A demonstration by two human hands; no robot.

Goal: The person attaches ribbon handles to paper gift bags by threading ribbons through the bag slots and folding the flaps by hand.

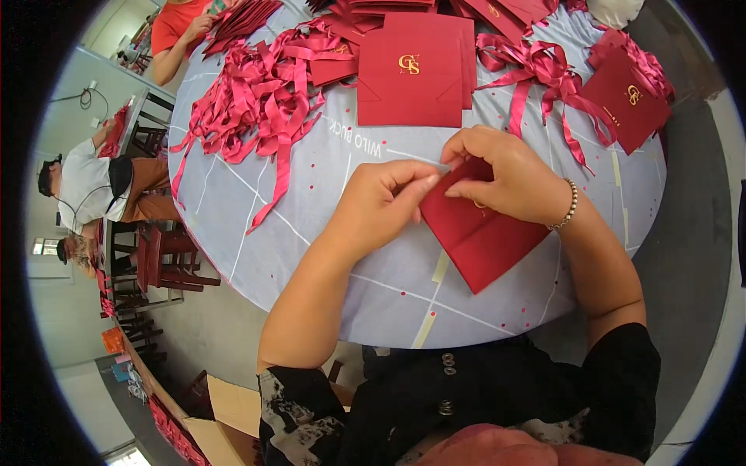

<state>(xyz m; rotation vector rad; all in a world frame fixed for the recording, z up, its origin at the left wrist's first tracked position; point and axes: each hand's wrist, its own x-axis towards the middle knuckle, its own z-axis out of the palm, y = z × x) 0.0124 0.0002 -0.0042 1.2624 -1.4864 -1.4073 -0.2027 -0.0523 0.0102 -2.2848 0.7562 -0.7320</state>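
A dark red paper gift bag (486, 247) lies tilted in front of me, near the front of the round table, with a gold mark partly hidden under my fingers. My right hand (509, 175) grips its upper edge, fingers curled over the top and thumb on the front. At the bag's upper left corner my left hand (388, 200) is closed in a pinch, thumb against forefinger. A small greyish tip shows by those fingers; what it is I cannot make out. Beyond my hands lies a flat stack of red gift bags (410, 89) with gold lettering.
Tangled pink-red ribbons (260, 101) heap at the left, and more ribbons (544, 74) lie at the right beside another red bag (628, 101). A pale patterned cloth (311, 225) covers the table. Co-workers sit at the far left; an open cardboard box (233, 404) stands below.
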